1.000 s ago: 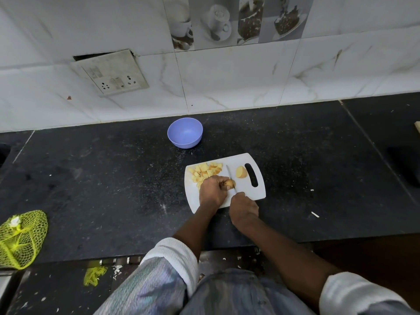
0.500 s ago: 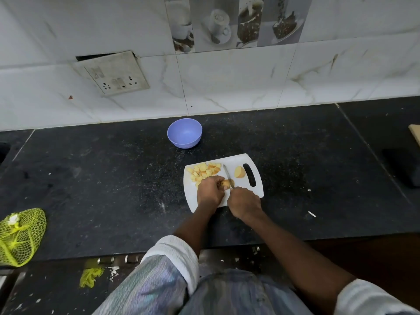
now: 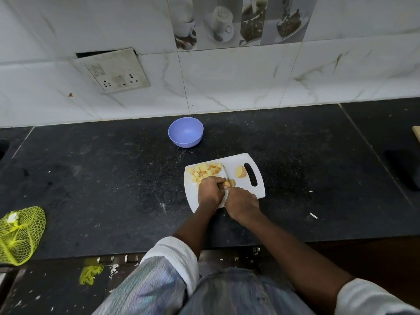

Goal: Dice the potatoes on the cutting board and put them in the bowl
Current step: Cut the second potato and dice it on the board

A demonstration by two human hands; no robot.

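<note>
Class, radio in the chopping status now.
Left hand steadies potato piece; right hand grips knife. Bowl empty. Nothing in the way.

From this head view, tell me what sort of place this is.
Most likely a home kitchen: a dark stone counter against a tiled wall with a switch plate, and a white cutting board with diced potato.

knife handle (image 3: 229,192): hidden in right hand (image 3: 242,203) | mesh bag (image 3: 19,235): cut off (left edge)

Yellow mesh bag (image 3: 19,235) at counter's left edge, switch plate (image 3: 113,71) on tiled wall
</note>
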